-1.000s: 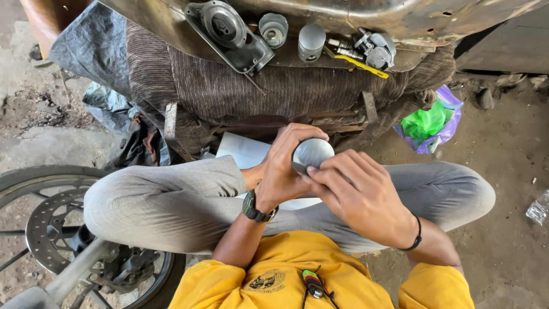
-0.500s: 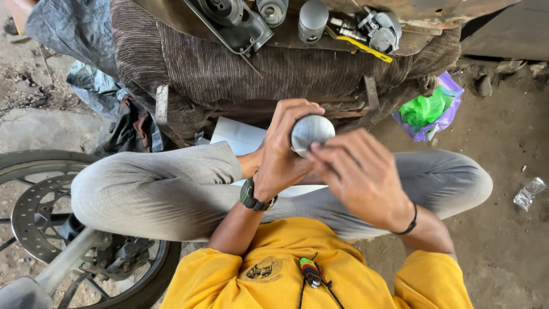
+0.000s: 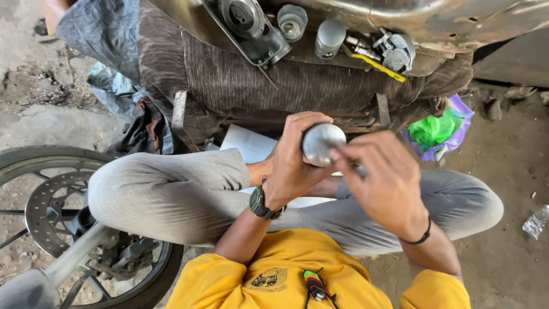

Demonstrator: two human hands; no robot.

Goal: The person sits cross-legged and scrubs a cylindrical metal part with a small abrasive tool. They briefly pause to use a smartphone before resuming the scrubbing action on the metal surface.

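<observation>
Here the left hand [image 3: 294, 163] wraps a grey metal piston [image 3: 322, 143] above the lap while the right hand [image 3: 382, 186], fingers bunched, perhaps pinches something at its rim, work apparently unfinished.

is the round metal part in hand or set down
In hand: the left hand wraps the round metal part, lifted above the lap; right hand fingers touch it.

Just beyond the left hand [image 3: 291, 166] the cloth-draped seat [image 3: 297, 86] blocks the way. Left of it lies the motorcycle wheel [image 3: 51, 200]. Right of the right hand [image 3: 383, 183], bare floor [image 3: 514, 154] opens past a green bag [image 3: 434, 129].
</observation>
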